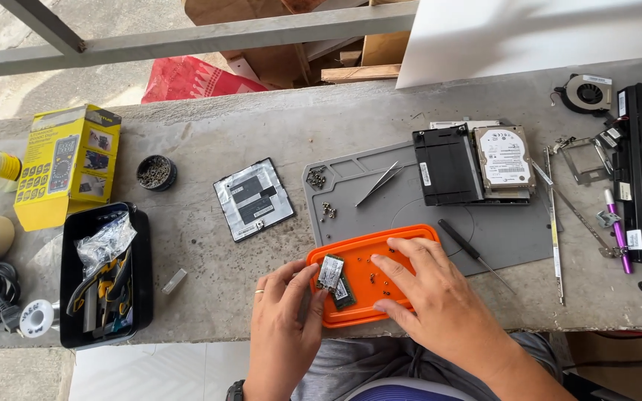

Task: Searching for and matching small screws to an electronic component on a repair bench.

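Orange plastic tray (410, 236) sits at the near edge of the concrete bench (209, 245), half overlapping the grey work mat (499, 230) — looks like a catch-all so small parts don't roll off. Two small circuit cards (334, 276) lie stacked at its left end, loose screws (374, 278) scattered mid-tray. Left hand (284, 327) rests at the tray's left edge, fingers loosely curled, thumb tip touching the cards; not pinching anything. Right hand (429, 293) lies flat over the tray's right half, fingers spread, index tip near the screws, likely steadying it.

On the mat: tweezers (379, 183), more screw clusters (316, 177), black screwdriver (466, 249) just right of the tray. Hard drive (505, 157) and black caddy (447, 165) sit at the far mat edge. Silver-lined cover panel (253, 199) left of the mat. Black toolbox (105, 275) and yellow carton (68, 165) well left. Nothing blocks either hand.
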